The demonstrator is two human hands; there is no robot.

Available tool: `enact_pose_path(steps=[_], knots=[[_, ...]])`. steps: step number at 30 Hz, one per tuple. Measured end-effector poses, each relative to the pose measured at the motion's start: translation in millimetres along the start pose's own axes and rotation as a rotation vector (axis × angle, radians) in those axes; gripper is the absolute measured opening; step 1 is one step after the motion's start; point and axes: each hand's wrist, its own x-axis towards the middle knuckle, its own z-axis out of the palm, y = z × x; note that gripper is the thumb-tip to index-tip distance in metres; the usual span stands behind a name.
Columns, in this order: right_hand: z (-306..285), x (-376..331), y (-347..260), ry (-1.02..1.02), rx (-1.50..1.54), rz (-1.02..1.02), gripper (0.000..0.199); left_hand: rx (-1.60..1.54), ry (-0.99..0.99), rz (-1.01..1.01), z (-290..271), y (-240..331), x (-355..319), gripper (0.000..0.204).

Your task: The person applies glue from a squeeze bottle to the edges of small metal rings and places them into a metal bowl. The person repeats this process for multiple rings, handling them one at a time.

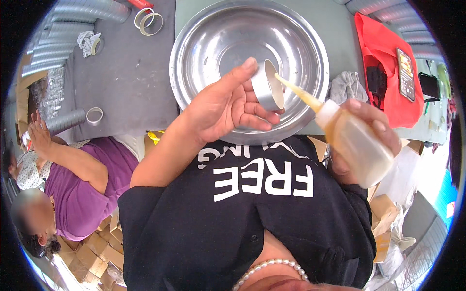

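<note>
Over a wide steel basin (194, 34), my left hand (228, 99) holds a short silver ring (262, 87), with the thumb on its upper edge and the fingers curled beneath. The ring's pale inner side faces right. My right hand (371, 126) is wrapped round a translucent squeeze bottle (361, 145) that has a white collar and a long yellowish nozzle. The bottle tilts, and its nozzle tip points into the ring's opening; whether the tip touches the inner wall I cannot tell. Some yellowish liquid shows inside the bottle.
Loose rings (148, 22) lie on the grey tabletop at the far left. A red bag (388, 63) with a phone (406, 75) on it and a grey cloth (347, 87) are right of the basin. A co-worker in purple (92, 189) handles a silver tube (65, 121) at left; cardboard boxes (94, 257) fill the floor.
</note>
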Motion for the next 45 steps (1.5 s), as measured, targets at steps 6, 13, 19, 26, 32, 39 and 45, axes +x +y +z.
enact_pose_path(steps=[6, 13, 19, 26, 32, 39, 45], knots=[[12.9, 6.4, -9.7, -0.118, 0.012, 0.067, 0.07, 0.008, -0.004, -0.02, 6.7, -5.8, -5.4, 0.064], [9.9, 4.5, -15.4, -0.101, -0.069, 0.141, 0.064, 0.454, 0.1, 0.188, 15.2, -3.7, -9.3, 0.058], [6.4, 2.4, -19.8, -0.036, -0.117, 0.185, 0.06, 0.657, 0.057, 0.419, 12.9, -3.8, -10.5, 0.067], [-1.3, 9.7, -0.1, 0.027, -0.127, 0.196, 0.062, 1.072, -0.022, 0.7, 20.4, 3.3, -14.1, 0.066], [9.8, 16.6, -6.2, 0.266, 0.118, 0.546, 0.055, 1.558, -0.154, 1.033, 21.6, 13.6, -10.6, 0.049], [8.1, 17.2, 7.8, 0.32, 0.739, 0.938, 0.047, 1.527, -0.195, 1.152, 15.3, 2.4, -4.4, 0.044], [17.8, 6.9, 31.3, 0.534, 1.13, 1.027, 0.05, 1.323, -0.04, 0.996, 13.4, 7.1, -14.9, 0.059]])
